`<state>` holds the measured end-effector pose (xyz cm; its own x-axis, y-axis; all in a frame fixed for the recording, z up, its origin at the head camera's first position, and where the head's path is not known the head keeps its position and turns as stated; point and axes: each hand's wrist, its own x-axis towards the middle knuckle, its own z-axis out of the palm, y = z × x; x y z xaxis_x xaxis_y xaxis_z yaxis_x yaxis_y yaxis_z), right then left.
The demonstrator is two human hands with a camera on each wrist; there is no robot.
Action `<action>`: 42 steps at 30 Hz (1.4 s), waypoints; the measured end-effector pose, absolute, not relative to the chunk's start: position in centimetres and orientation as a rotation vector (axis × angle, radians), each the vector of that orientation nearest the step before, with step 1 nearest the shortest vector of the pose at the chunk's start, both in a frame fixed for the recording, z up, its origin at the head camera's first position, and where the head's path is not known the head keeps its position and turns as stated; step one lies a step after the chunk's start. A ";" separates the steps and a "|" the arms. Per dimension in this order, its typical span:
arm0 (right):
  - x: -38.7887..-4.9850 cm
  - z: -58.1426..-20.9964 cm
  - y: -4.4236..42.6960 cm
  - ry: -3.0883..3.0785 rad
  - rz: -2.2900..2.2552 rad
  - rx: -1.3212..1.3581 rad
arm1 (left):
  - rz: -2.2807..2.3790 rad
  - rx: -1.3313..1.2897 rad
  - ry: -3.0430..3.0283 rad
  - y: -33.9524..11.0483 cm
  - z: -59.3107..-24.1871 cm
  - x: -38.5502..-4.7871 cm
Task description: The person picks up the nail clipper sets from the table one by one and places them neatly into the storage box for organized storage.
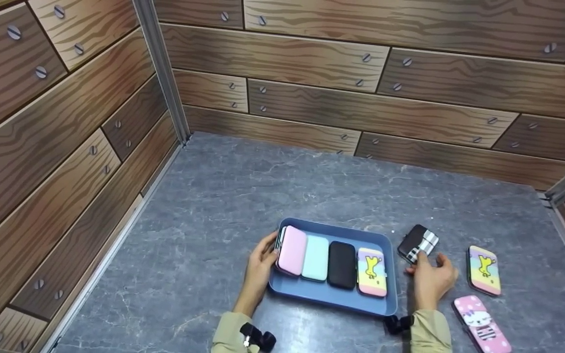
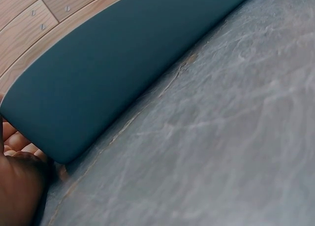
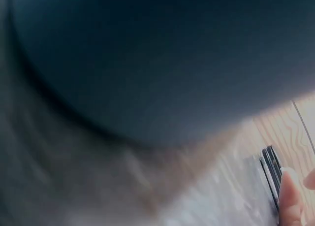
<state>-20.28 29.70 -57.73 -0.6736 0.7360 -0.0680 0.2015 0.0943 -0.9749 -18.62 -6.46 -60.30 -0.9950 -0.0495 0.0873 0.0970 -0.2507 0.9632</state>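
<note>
blue tray (image 1: 312,293) between the two hands (image 1: 259,264) (image 1: 432,282)

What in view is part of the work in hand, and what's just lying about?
In the work, it seems:
left hand, at the tray
pink case, mint case, black case and striped case, inside it
right hand, touching the checked case

Lying loose, perhaps wanted later:
second striped case
spotted pink case
</note>
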 end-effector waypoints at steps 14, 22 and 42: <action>-21.4 -56.9 31.3 -2.312 1.346 -0.957 | -2.424 -0.066 -1.866 -6.5 -60.3 -18.5; -21.7 -56.4 31.6 -2.390 1.253 -0.930 | -2.437 -0.032 -1.862 -6.4 -60.2 -18.4; -22.0 -55.8 32.2 -2.429 1.411 -0.967 | -2.433 -0.082 -1.829 -6.4 -60.3 -18.6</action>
<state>-22.03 32.24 -55.83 -0.7751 0.6091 -0.1680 0.4475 0.3415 -0.8266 -18.58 -6.41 -60.31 -0.9939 -0.0450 0.1008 0.1093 -0.2756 0.9550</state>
